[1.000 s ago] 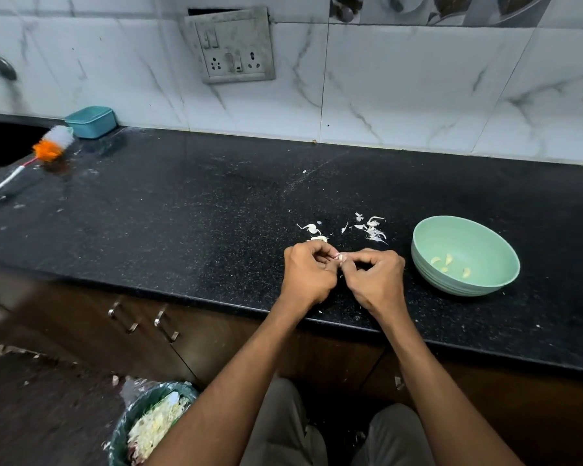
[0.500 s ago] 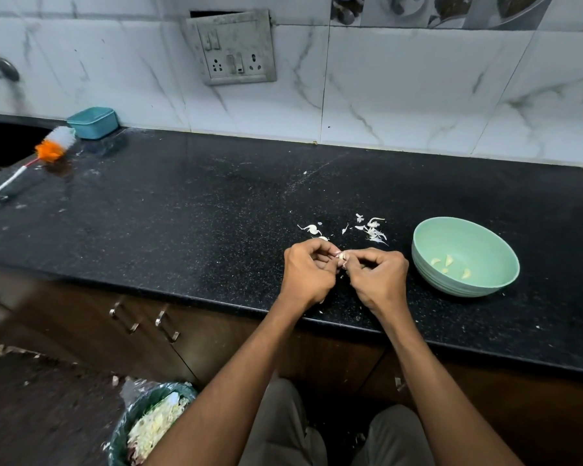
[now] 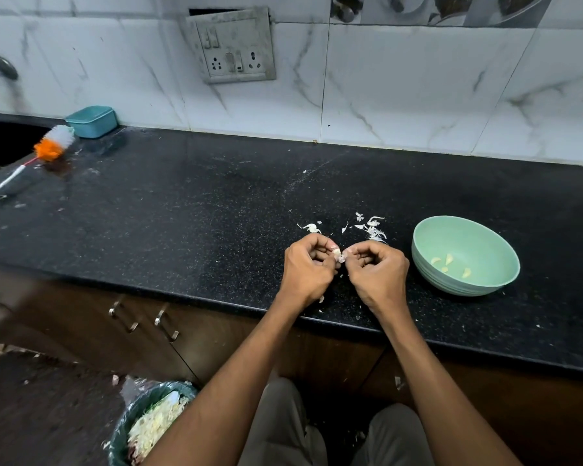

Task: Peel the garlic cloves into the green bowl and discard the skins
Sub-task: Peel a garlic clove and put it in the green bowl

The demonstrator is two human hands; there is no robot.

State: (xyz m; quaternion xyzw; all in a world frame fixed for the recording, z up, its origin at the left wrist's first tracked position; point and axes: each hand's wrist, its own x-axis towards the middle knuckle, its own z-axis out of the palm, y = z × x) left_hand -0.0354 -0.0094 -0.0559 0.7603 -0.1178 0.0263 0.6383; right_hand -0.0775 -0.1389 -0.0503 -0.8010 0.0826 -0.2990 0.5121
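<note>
A clove (image 3: 338,254) is held above the front edge of the counter (image 3: 182,210), pinched between both hands. The left hand (image 3: 308,269) grips it with curled fingers and thumb. The right hand (image 3: 377,270) pinches the same clove at its right end, fingers curled, apparently working at the skin. The clove looks partly skinned; how much skin remains cannot be told at this size.

Progress: the bowl (image 3: 465,255), just right of the hands, holds about four peeled cloves (image 3: 450,262), so peeling is under way. No unpeeled stock is visible on the counter; whether either hand conceals more cannot be told.

Disposal is not done. Loose skins (image 3: 371,228) lie on the counter just behind the hands, with a few flecks at the counter's front edge. A lined bin (image 3: 148,425) stands on the floor below left, already holding pale scraps. Judged remaining: finish this clove, drop it in the bowl, gather the skins into the bin.

Further out: a brush (image 3: 31,163) and a teal box (image 3: 91,121) at far left, a socket plate (image 3: 233,45) on the tiled wall.

Writing: none legible on any item.
</note>
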